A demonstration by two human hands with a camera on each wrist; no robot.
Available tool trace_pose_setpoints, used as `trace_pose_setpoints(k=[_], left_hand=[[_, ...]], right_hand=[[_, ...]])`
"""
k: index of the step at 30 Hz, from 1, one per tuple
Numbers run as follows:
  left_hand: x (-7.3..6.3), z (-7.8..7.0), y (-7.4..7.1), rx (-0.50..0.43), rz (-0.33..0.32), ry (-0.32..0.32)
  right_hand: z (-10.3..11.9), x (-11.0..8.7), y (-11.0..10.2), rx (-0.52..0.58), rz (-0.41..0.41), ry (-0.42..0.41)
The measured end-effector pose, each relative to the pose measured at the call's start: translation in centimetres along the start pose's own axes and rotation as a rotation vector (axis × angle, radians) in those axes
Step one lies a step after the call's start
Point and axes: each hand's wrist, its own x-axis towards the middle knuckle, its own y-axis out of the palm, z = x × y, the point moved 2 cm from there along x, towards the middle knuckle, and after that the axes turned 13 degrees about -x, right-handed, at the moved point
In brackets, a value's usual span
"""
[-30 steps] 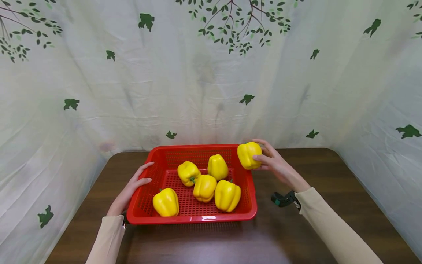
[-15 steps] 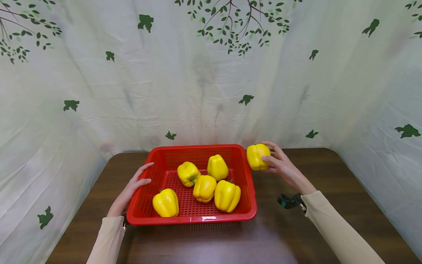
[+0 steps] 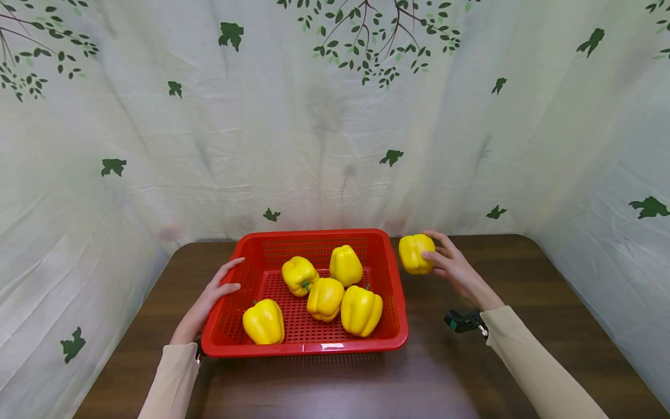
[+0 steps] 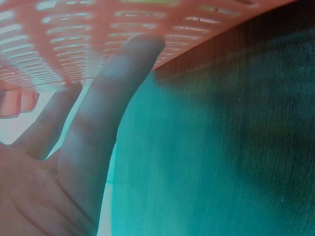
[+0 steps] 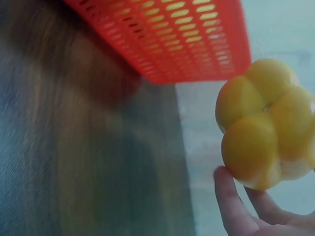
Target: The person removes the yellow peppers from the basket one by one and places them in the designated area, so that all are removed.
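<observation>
In the head view, a red perforated basket [image 3: 303, 349] holds several yellow bell peppers, among them one lone bell pepper [image 3: 263, 322] at its front left. My left hand [image 3: 206, 299] touches the basket's left side with thumb and fingers extended. Its thumb [image 4: 106, 108] lies against the slotted wall in the left wrist view. Just right of the basket, my right hand [image 3: 452, 265] grips another yellow bell pepper [image 3: 415, 254] between thumb and fingers. The right wrist view shows the lobed end of that bell pepper [image 5: 266, 128], with fingertips partly hidden behind it.
A dark brown wooden table [image 3: 523, 302] lies under the basket. Behind it hangs a pale curtain [image 3: 335, 145] printed with leaves and branches, which also runs along both sides. A black wrist device [image 3: 463, 321] sticks out from my right wrist.
My right hand has carried the bell pepper rightward and slightly down, from over the basket's right rim to outside it. The left hand and basket have stayed put.
</observation>
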Motion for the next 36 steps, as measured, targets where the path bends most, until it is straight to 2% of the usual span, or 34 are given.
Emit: trace_pose_setpoints(k=[16,36], left_hand=[[-0.2,-0.1,0.1,-0.010,0.008,-0.007],[-0.1,-0.1,0.2,-0.015,0.002,-0.007]], right_hand=[[-4.0,0.5,-0.1,-0.017,-0.008,0.079],[-5.4,0.9,0.5,-0.047,-0.012,0.103]])
